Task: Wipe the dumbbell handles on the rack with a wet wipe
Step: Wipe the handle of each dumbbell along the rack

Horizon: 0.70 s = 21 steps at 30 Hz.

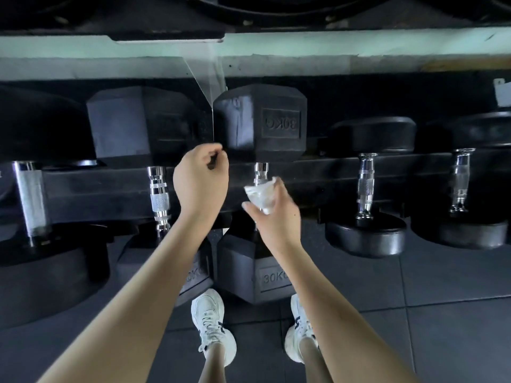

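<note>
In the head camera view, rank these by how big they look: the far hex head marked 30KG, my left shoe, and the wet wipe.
1. far hex head
2. left shoe
3. wet wipe
The shoe is farther from the camera, so this ranks looks only.
</note>
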### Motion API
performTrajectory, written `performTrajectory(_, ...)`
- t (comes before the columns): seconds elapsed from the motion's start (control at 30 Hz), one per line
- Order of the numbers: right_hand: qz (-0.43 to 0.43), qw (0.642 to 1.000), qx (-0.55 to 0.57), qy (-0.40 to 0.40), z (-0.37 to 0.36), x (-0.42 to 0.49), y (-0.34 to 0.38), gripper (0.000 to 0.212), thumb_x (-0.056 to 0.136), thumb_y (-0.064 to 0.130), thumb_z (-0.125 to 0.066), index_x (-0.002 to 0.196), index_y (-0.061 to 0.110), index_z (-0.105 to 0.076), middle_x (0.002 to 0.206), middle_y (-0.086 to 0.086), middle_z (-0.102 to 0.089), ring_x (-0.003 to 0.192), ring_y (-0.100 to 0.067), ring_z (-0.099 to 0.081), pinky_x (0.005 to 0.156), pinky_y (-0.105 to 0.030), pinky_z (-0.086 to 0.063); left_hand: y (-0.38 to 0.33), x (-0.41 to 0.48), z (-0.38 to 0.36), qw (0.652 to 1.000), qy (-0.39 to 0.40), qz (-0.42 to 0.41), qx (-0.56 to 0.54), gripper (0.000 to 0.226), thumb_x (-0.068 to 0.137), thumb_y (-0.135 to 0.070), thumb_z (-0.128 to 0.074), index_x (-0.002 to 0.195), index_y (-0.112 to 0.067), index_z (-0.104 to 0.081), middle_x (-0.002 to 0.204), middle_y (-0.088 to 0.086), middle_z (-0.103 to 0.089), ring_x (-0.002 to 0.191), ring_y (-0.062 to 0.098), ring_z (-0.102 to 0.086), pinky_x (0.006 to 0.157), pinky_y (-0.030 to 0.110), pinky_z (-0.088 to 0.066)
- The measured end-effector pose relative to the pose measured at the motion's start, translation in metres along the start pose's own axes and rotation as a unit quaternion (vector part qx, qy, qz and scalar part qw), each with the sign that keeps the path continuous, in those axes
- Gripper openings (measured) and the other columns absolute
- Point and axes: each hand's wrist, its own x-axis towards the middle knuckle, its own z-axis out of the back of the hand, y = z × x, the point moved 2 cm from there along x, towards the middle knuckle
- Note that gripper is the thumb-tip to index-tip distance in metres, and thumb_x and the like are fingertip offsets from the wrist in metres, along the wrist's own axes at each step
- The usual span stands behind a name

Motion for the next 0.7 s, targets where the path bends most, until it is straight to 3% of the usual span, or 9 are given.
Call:
performTrajectory(0.07,-0.012,0.997,-0.009,0.078,-0.013,-0.002,0.0,0.063,0.092,0.028,-0.055,0.147,0.015,-0.026,0.137,-0.008,-0.051,0.119,-0.024,-0.054,0.094,-0.029,-0.043,0.013,-0.016,-0.008,0.999,0.023,0.022,-0.009,0.02,0.091,-0.019,-0.057,0.104,-0.015,-0.071,0.101,-0.004,-0.071,0.094,0.007,-0.063,0.078,0.015,-0.041)
performTrajectory(0.1,-0.023,0.996,0.002,0.08,-0.014,-0.004,-0.002,0.056,0.096,0.023,-0.048,0.148,0.017,-0.027,0.135,-0.01,-0.052,0.116,-0.027,-0.055,0.091,-0.03,-0.044,0.02,-0.023,-0.014,0.999,0.04,0.031,-0.012,0.018,0.09,-0.017,-0.058,0.101,-0.014,-0.072,0.098,-0.004,-0.071,0.09,0.007,-0.063,0.076,0.016,-0.041)
performTrajectory(0.17,-0.038,0.998,0.027,0.033,-0.01,-0.004,-0.006,0.04,0.096,0.013,-0.042,0.135,0.019,-0.047,0.113,-0.006,-0.064,0.098,-0.023,-0.06,0.075,-0.02,-0.045,0.032,-0.032,-0.028,0.995,0.073,0.059,-0.022,0.015,0.089,-0.015,-0.059,0.092,-0.011,-0.073,0.087,-0.002,-0.071,0.082,0.012,-0.065,0.073,0.02,-0.046)
performTrajectory(0.23,-0.027,0.999,0.036,-0.005,-0.005,-0.002,-0.011,0.026,0.089,0.008,-0.043,0.097,0.022,-0.063,0.079,0.008,-0.063,0.07,-0.01,-0.055,0.056,-0.01,-0.035,0.041,-0.04,-0.046,0.99,0.11,0.084,-0.021,0.019,0.091,-0.02,-0.057,0.08,-0.01,-0.069,0.071,-0.002,-0.065,0.071,0.018,-0.064,0.06,0.019,-0.044)
performTrajectory(0.3,-0.021,0.998,0.051,-0.017,-0.003,-0.001,-0.012,0.026,0.087,0.009,-0.047,0.092,0.024,-0.068,0.071,0.012,-0.06,0.063,-0.004,-0.051,0.055,-0.008,-0.035,0.046,-0.047,-0.065,0.983,0.162,0.082,0.001,0.026,0.094,-0.028,-0.052,0.08,-0.009,-0.063,0.069,0.0,-0.061,0.07,0.02,-0.06,0.05,0.018,-0.032)
performTrajectory(0.4,-0.03,0.998,0.036,-0.045,0.004,-0.005,-0.022,0.038,0.089,0.007,-0.046,0.113,0.029,-0.067,0.092,0.01,-0.07,0.08,-0.001,-0.06,0.069,-0.01,-0.042,0.056,-0.042,-0.09,0.973,0.167,0.149,-0.048,0.031,0.094,-0.031,-0.054,0.114,-0.009,-0.064,0.092,0.006,-0.07,0.087,0.022,-0.065,0.061,0.02,-0.042)
performTrajectory(0.5,-0.097,0.994,0.002,-0.047,0.007,-0.005,-0.041,0.031,0.098,0.023,-0.042,0.123,0.022,-0.06,0.119,0.005,-0.065,0.111,-0.015,-0.058,0.092,-0.027,-0.044,0.062,-0.034,-0.099,0.965,0.141,0.189,-0.114,0.032,0.09,-0.025,-0.061,0.119,-0.014,-0.065,0.095,0.001,-0.071,0.091,0.015,-0.066,0.078,0.026,-0.05)
performTrajectory(0.6,-0.121,0.991,-0.054,-0.029,-0.008,-0.006,-0.048,0.035,0.1,0.037,-0.033,0.101,0.02,-0.064,0.093,0.001,-0.068,0.093,-0.023,-0.062,0.07,-0.03,-0.039,0.059,-0.028,-0.101,0.938,0.146,0.225,-0.22,0.023,0.09,-0.028,-0.062,0.11,-0.019,-0.07,0.092,-0.003,-0.071,0.09,0.012,-0.066,0.082,0.025,-0.052)
performTrajectory(0.7,-0.085,0.982,-0.094,-0.142,-0.014,-0.01,-0.048,0.038,0.1,0.035,-0.035,0.078,0.015,-0.059,0.074,-0.007,-0.067,0.074,-0.031,-0.061,0.057,-0.031,-0.03,0.046,-0.007,-0.104,0.925,0.136,0.228,-0.272,0.009,0.091,-0.025,-0.062,0.089,-0.024,-0.07,0.079,-0.01,-0.068,0.078,0.003,-0.065,0.078,0.02,-0.053)
